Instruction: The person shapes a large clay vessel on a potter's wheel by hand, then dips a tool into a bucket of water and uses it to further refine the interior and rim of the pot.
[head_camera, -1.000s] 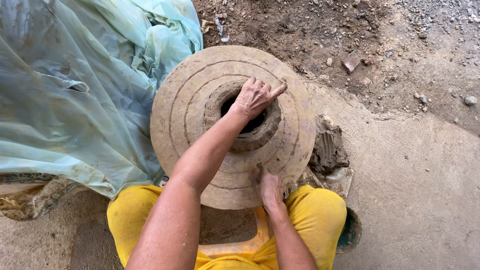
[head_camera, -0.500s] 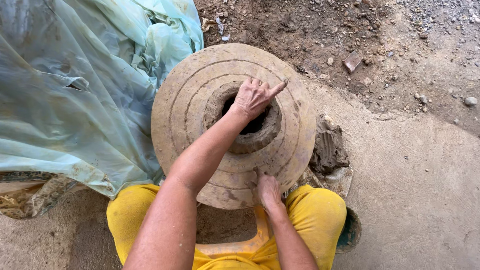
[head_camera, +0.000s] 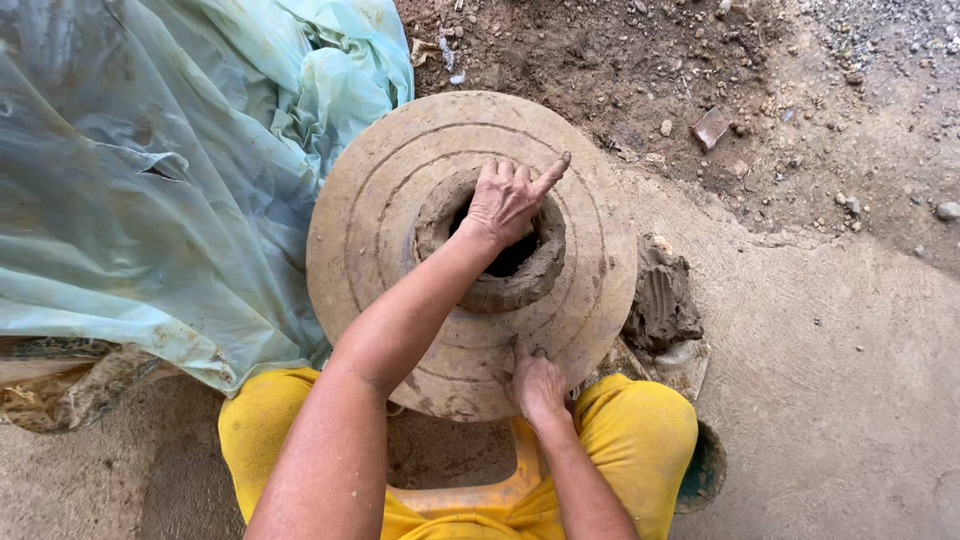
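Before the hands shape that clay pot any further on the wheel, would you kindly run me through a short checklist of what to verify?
1. Left hand on the clay pot: fingers over the rim, reaching into the opening. Ok.
2. Right hand on the wheel disc: resting flat at its near edge. Ok.
3. Pot centred on the disc: it sits about in the middle of the concentric rings. Ok.
4. Spare clay within reach: a wet lump lies just beside the disc's right edge. Ok.
5. Plastic sheet clear of the disc: it lies against the left edge. Not ok.
6. Evenness of the pot wall: the hand hides part of the rim. Cannot tell.
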